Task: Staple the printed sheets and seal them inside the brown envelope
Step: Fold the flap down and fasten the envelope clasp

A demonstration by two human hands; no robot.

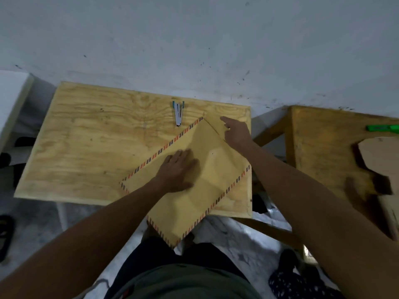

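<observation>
A brown envelope (213,169) with a red-and-blue striped border lies diagonally on the plywood table (86,137), its near corner hanging over the front edge. My left hand (178,170) lies flat on the envelope's middle, fingers spread. My right hand (236,132) rests at the envelope's far right end, index finger stretched out along the flap edge. A silver stapler (178,114) with teal ends lies on the table just beyond the envelope's far corner. No printed sheets are visible.
A white wall runs behind the table. A second wooden table (323,147) stands to the right with a green object (382,128) and cardboard (380,160) on it. Dark sandals (6,234) lie on the floor at left.
</observation>
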